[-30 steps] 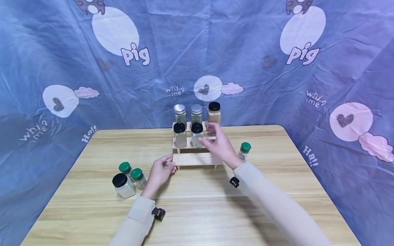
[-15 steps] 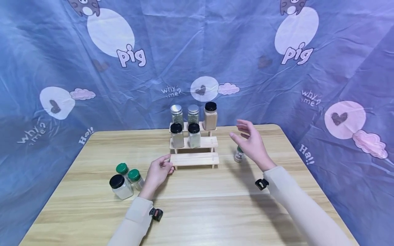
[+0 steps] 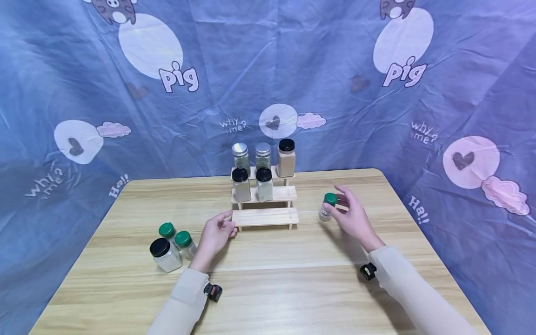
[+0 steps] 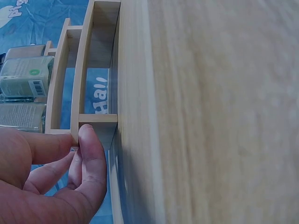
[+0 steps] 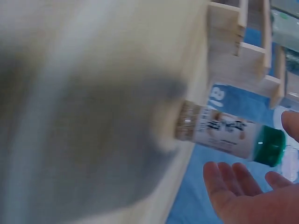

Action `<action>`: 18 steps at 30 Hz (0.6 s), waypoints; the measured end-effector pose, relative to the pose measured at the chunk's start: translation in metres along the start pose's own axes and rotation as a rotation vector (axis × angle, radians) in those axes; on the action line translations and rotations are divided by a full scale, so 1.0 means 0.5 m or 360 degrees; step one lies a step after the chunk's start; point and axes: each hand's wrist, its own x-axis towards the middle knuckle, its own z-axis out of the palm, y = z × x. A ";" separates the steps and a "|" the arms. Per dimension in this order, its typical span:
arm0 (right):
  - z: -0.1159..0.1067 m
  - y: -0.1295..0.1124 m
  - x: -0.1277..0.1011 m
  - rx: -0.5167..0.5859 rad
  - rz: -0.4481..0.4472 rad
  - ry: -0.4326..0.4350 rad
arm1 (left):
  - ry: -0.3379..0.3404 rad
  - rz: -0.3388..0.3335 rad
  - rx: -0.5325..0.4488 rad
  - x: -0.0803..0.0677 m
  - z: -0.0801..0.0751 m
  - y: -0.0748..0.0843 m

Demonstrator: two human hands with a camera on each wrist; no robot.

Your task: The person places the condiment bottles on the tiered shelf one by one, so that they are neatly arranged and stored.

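A three-step wooden rack [image 3: 264, 217] stands mid-table. My left hand [image 3: 229, 223] pinches the left end of its lowest step [image 4: 96, 121] between thumb [image 4: 91, 140] and forefinger. A small green-capped jar [image 3: 327, 207] stands on the table right of the rack. My right hand [image 3: 337, 204] hovers at its cap with fingers spread. In the right wrist view the fingers [image 5: 224, 179] lie just beside the jar [image 5: 224, 133], and no grip shows.
The rack's top step bears two silver-capped jars [image 3: 240, 158] and a black-capped tan jar [image 3: 286, 157]; the middle step bears two black-capped jars [image 3: 240, 184]. Two green-capped jars [image 3: 169, 231] and a black-capped jar [image 3: 165, 254] stand front left on the table [image 3: 293, 279]. A blue cloth hangs behind.
My right hand left the rack's upper steps, swung right and came down beside the green-capped jar. My left hand stayed on the lowest step.
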 end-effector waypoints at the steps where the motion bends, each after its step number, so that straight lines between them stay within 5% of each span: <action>1: 0.001 0.005 -0.004 -0.0005 0.0003 -0.0009 | 0.0002 0.0003 0.0001 0.000 0.000 0.000; 18: 0.009 0.040 -0.015 0.0039 0.0009 -0.0090 | 0.0014 0.0003 0.0018 0.000 0.002 0.000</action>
